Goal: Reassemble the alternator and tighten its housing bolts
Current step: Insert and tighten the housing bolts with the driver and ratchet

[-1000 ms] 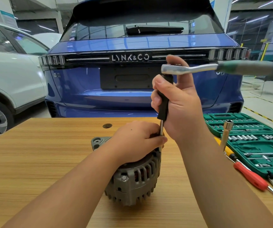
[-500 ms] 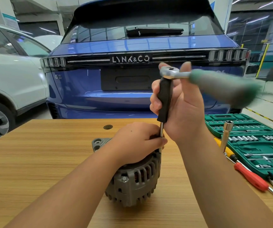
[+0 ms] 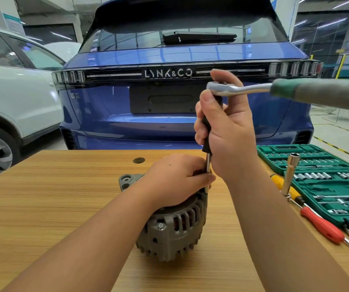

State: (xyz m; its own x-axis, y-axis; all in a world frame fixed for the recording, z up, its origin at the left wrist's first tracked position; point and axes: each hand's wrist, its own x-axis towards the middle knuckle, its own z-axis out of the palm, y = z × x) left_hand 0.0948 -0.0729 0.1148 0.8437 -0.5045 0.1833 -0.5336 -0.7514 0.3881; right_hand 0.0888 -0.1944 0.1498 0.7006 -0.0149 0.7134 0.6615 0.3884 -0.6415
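Observation:
A grey alternator [image 3: 175, 228] stands on the wooden table [image 3: 53, 207], with one housing bolt [image 3: 160, 226] showing on its near side. My left hand [image 3: 175, 180] rests on top of it, fingers curled around the lower steel shaft of a black-handled extension driver [image 3: 208, 131] that stands upright. My right hand [image 3: 228, 131] grips the black handle. A ratchet wrench [image 3: 243, 88] with a green handle sits on the driver's top end and points right. The driver's tip and the alternator's top are hidden by my left hand.
A green socket set case [image 3: 325, 171] lies open at the right edge of the table. In front of it lie a red-handled screwdriver [image 3: 322, 225], a yellow-handled tool [image 3: 278, 182] and an upright socket extension [image 3: 290, 171]. A blue car [image 3: 127, 114] is parked just behind the table, a white car [image 3: 11, 98] at the left.
The ratchet handle swung toward me and back out to the right. Both hands and the alternator stayed in place.

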